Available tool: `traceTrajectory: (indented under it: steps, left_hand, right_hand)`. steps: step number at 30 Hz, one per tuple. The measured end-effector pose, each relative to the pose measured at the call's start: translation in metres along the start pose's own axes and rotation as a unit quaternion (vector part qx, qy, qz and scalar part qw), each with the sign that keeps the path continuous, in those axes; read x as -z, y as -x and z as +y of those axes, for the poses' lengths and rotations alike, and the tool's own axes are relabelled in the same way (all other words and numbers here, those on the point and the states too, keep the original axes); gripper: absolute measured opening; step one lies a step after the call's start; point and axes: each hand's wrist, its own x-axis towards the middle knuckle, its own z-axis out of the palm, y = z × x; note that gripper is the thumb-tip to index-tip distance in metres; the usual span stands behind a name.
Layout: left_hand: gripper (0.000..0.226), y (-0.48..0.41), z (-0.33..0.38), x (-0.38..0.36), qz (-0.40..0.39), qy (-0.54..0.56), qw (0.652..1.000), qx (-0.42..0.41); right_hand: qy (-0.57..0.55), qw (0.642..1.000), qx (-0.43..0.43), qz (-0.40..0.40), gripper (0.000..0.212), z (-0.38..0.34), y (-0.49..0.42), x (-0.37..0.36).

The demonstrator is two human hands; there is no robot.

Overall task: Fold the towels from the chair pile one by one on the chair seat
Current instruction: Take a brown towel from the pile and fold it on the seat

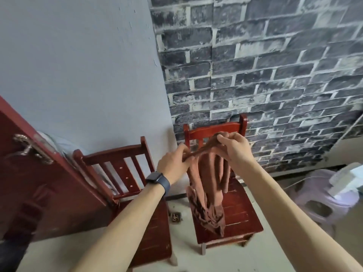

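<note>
Both L grip (172, 163) & R grip (233, 146) pinch towel (208, 185) top, rest hangs below, onto chair seat (241, 209)

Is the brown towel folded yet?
Not yet. The towel hangs bunched from the left hand and right hand over the chair seat.

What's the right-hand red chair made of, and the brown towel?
The red chair looks like wood with a glossy reddish-brown varnish: slatted seat, shiny highlights. The brown towel looks like soft matte cloth; it hangs limp and wrinkled from the left hand and right hand.
</note>
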Motion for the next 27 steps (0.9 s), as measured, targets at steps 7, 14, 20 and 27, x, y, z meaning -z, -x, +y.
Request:
traceTrajectory:
  steps: [7, 14, 20, 27]
  left_hand:
    - [0.021, 0.041, -0.036, 0.068, 0.015, 0.022, 0.998, 0.051]
    - [0.023, 0.063, -0.038, 0.16, 0.088, 0.092, 0.991, 0.045]
    - [0.024, 0.083, -0.062, 0.193, 0.004, 0.071, 0.997, 0.01]
    - [0.027, 0.093, -0.106, 0.223, -0.067, -0.03, 0.997, -0.001]
  right_hand:
    - [0.097, 0.994, 0.04, 0.004, 0.016, 0.013, 0.029, -0.022]
    - [0.184, 0.976, 0.08, -0.089, 0.053, 0.03, 0.072, -0.072]
    - [0.345, 0.888, 0.227, -0.202, 0.034, 0.067, 0.132, -0.138]
    - [0.387, 0.866, 0.187, -0.255, 0.004, 0.086, 0.145, -0.183]
